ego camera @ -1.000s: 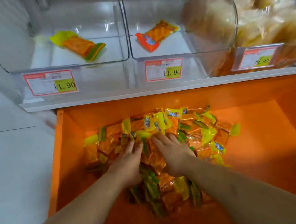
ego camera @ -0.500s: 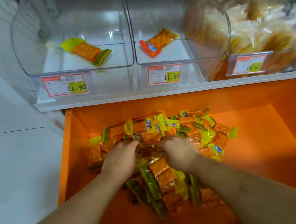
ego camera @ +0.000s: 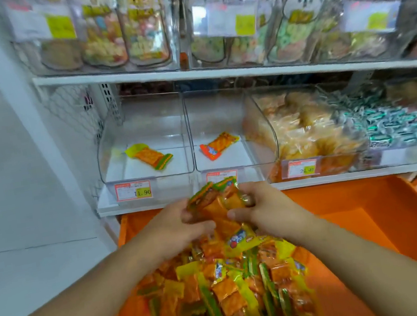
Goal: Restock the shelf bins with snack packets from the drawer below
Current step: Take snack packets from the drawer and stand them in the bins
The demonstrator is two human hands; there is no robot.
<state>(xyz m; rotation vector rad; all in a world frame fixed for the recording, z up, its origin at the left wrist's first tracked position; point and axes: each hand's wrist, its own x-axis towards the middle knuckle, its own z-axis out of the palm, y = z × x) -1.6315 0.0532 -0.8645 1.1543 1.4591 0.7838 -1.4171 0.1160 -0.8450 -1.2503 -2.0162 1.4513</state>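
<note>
My left hand (ego camera: 177, 224) and my right hand (ego camera: 261, 208) grip a bunch of orange snack packets (ego camera: 218, 201) between them, lifted above the orange drawer (ego camera: 376, 226). A pile of orange, yellow and green packets (ego camera: 231, 290) lies in the drawer below. Just above stand two clear shelf bins. The left bin (ego camera: 142, 141) holds a single orange packet (ego camera: 151, 156) with green and yellow ends. The middle bin (ego camera: 218, 129) holds one orange packet (ego camera: 217, 145) with a red end.
To the right a clear bin (ego camera: 304, 131) is full of pale orange snacks, and further right lie teal-wrapped sweets (ego camera: 398, 125). Price tags (ego camera: 132, 190) hang on the bin fronts. An upper shelf (ego camera: 215, 72) carries bags of colourful snacks. White floor lies at the left.
Both hands closed on a bunch of packets in the drawer pile and lifted it up toward the bins. The view tilted upward, bringing the upper shelf into sight.
</note>
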